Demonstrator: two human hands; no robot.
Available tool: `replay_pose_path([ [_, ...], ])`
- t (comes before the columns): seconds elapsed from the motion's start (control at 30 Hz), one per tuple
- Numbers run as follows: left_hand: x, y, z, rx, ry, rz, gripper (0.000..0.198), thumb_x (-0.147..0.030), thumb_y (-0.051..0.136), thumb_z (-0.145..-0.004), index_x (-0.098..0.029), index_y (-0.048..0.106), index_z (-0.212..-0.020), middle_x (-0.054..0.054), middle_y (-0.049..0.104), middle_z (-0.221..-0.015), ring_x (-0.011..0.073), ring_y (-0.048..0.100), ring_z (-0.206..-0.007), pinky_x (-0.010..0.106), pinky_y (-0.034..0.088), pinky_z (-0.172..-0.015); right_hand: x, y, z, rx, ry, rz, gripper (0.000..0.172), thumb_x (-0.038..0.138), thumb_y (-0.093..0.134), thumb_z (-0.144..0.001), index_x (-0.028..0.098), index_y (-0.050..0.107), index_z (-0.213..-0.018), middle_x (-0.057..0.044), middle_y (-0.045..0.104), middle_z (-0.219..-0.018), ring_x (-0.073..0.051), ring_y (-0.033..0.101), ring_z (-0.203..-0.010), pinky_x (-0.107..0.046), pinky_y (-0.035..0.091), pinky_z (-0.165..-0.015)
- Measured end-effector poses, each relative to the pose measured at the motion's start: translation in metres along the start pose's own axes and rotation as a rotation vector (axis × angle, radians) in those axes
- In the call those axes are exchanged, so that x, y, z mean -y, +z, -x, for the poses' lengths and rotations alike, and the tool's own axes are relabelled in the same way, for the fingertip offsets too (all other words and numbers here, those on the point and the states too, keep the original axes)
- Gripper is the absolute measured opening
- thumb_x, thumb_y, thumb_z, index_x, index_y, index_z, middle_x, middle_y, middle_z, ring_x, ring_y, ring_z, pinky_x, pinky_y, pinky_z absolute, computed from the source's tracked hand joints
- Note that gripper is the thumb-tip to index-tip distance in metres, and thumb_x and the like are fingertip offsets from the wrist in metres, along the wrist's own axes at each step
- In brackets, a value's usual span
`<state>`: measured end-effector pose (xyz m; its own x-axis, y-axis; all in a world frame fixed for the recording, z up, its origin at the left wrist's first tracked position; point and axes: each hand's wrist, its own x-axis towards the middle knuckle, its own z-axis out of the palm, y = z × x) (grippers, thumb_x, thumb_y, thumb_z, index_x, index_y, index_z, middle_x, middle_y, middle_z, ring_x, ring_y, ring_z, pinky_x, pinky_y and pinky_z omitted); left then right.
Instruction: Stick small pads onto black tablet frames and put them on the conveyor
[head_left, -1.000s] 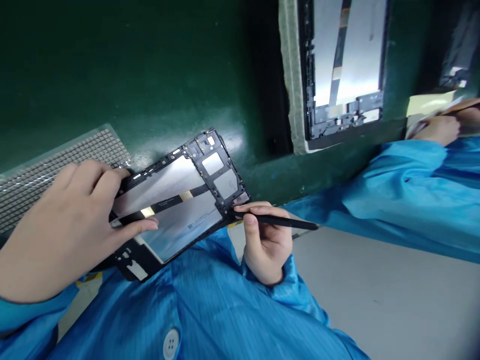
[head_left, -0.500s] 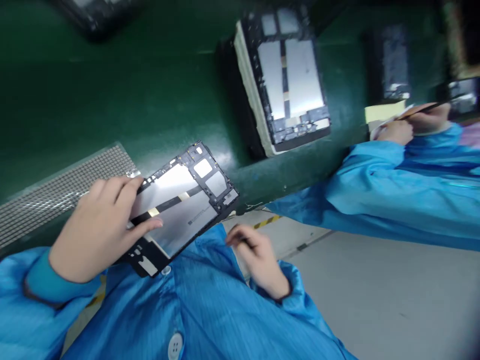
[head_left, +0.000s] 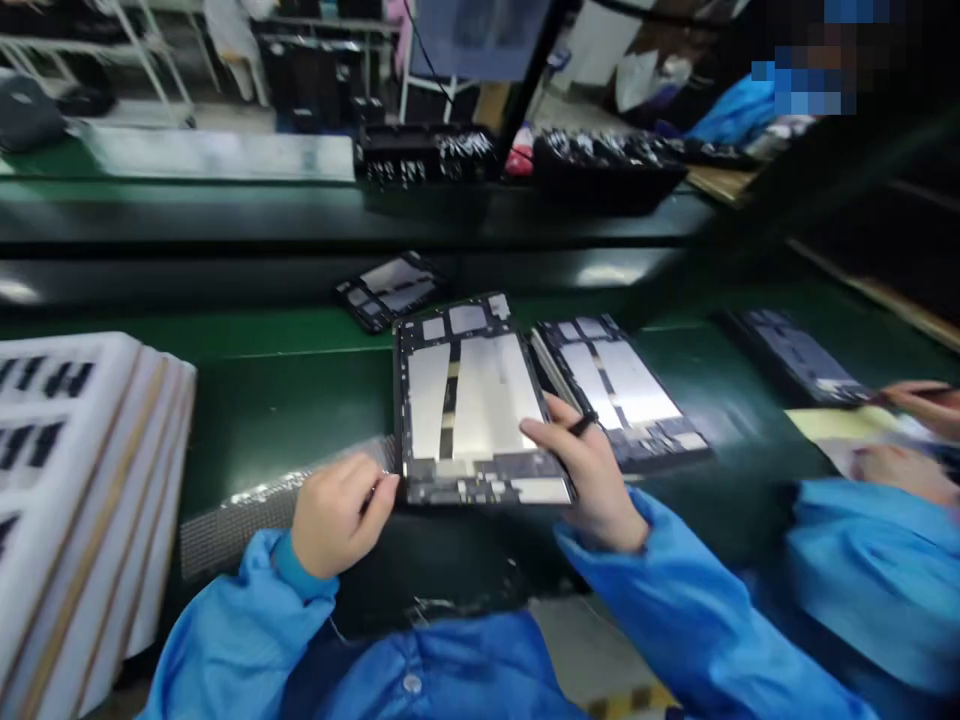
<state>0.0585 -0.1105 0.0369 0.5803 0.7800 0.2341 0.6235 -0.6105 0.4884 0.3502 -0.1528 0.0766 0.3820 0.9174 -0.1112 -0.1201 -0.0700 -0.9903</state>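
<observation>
My right hand (head_left: 592,470) holds an opened tablet (head_left: 487,390) by its right edge, thumb on the front and fingers behind. Silver battery panels, a dark ribbon strip and circuit parts show on the tablet's face. My left hand (head_left: 341,512) is closed beside the tablet's lower left corner, thumb against the curled fingers. What it pinches, if anything, cannot be made out. Under and left of that hand lies a clear sheet with a grid of small grey squares (head_left: 240,525). Right of the held tablet, another opened tablet (head_left: 622,385) lies on a stack.
White foam trays (head_left: 90,480) are stacked at the left. Farther back on the green bench (head_left: 247,400) lies another opened tablet (head_left: 391,288). Black bins (head_left: 607,175) stand on the rear ledge. A co-worker's hands (head_left: 911,460) are at the right, near a dark device (head_left: 802,355).
The tablet has gone from my left hand, low over my lap, to my right hand over the bench, now more upright. My left hand has closed. The view has tilted up.
</observation>
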Motion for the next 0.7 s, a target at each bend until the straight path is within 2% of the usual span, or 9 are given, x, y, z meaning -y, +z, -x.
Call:
replay_pose_path([
  [0.07,0.017,0.015,-0.004,-0.009,-0.021,-0.091,0.039,-0.037,0.054,-0.114,-0.017,0.063,-0.083,0.001,0.063,-0.078,0.0132,0.062,-0.072,0.028,0.057,-0.07,0.004,0.056,-0.071,0.083,-0.035,-0.008,0.055,0.058,0.093,-0.077,0.021,0.081,-0.116,-0.003,0.086,-0.095,-0.026,0.082,-0.086,-0.04,0.069,-0.08],
  [0.17,0.025,0.045,-0.002,0.04,-0.026,-0.173,0.026,-0.038,0.073,-0.107,-0.013,0.069,-0.099,0.0,0.069,-0.09,0.0109,0.066,-0.079,0.026,0.062,-0.076,-0.012,0.161,-0.155,0.206,-0.077,0.036,0.048,0.058,0.084,-0.092,0.017,0.079,-0.115,-0.005,0.084,-0.099,-0.024,0.081,-0.092,-0.042,0.068,-0.093],
  [0.27,0.022,0.062,0.002,0.086,-0.046,-0.211,0.021,-0.033,0.075,-0.105,-0.014,0.07,-0.098,0.001,0.071,-0.092,0.0129,0.069,-0.082,0.026,0.061,-0.074,-0.036,0.264,-0.207,0.32,-0.112,0.137,0.04,0.049,0.074,-0.107,0.016,0.074,-0.13,-0.009,0.08,-0.124,-0.024,0.079,-0.109,-0.046,0.068,-0.099],
  [0.33,0.021,0.062,0.002,0.102,-0.081,-0.221,0.015,-0.029,0.075,-0.102,-0.017,0.07,-0.096,0.002,0.073,-0.092,0.0163,0.071,-0.083,0.028,0.058,-0.071,-0.046,0.314,-0.229,0.375,-0.141,0.234,0.041,0.046,0.074,-0.108,0.017,0.071,-0.138,-0.01,0.075,-0.137,-0.027,0.076,-0.119,-0.048,0.068,-0.102],
  [0.37,0.021,0.061,0.001,0.109,-0.101,-0.221,0.012,-0.028,0.075,-0.101,-0.019,0.07,-0.096,0.002,0.074,-0.094,0.0183,0.072,-0.084,0.03,0.057,-0.069,-0.047,0.33,-0.239,0.39,-0.156,0.296,0.042,0.046,0.075,-0.108,0.018,0.071,-0.139,-0.01,0.074,-0.14,-0.028,0.076,-0.122,-0.049,0.068,-0.103],
  [0.43,0.021,0.058,0.0,0.127,-0.137,-0.208,0.007,-0.028,0.072,-0.101,-0.021,0.071,-0.097,0.003,0.074,-0.096,0.0216,0.073,-0.086,0.034,0.056,-0.069,-0.042,0.336,-0.262,0.392,-0.18,0.449,0.041,0.045,0.075,-0.108,0.019,0.071,-0.14,-0.01,0.073,-0.142,-0.028,0.075,-0.123,-0.049,0.067,-0.104],
  [0.5,0.019,0.057,-0.001,0.15,-0.168,-0.181,0.008,-0.029,0.068,-0.102,-0.022,0.071,-0.099,0.004,0.074,-0.099,0.0242,0.073,-0.089,0.037,0.058,-0.073,-0.028,0.31,-0.289,0.342,-0.191,0.633,0.04,0.044,0.074,-0.109,0.02,0.071,-0.14,-0.011,0.073,-0.143,-0.027,0.075,-0.123,-0.05,0.067,-0.106],
  [0.6,0.013,0.058,-0.001,0.186,-0.208,-0.116,0.011,-0.029,0.065,-0.103,-0.021,0.073,-0.102,0.006,0.074,-0.104,0.0281,0.073,-0.094,0.042,0.06,-0.08,0.002,0.234,-0.323,0.171,-0.171,0.928,0.041,0.043,0.074,-0.108,0.019,0.07,-0.141,-0.012,0.072,-0.146,-0.028,0.074,-0.128,-0.052,0.065,-0.108],
  [0.7,0.008,0.06,-0.001,0.213,-0.247,-0.022,0.014,-0.028,0.064,-0.102,-0.021,0.075,-0.107,0.009,0.074,-0.109,0.0314,0.072,-0.101,0.048,0.062,-0.088,0.023,0.162,-0.34,0.023,-0.111,1.217,0.041,0.042,0.077,-0.107,0.018,0.071,-0.14,-0.012,0.073,-0.144,-0.028,0.075,-0.125,-0.051,0.067,-0.106],
])
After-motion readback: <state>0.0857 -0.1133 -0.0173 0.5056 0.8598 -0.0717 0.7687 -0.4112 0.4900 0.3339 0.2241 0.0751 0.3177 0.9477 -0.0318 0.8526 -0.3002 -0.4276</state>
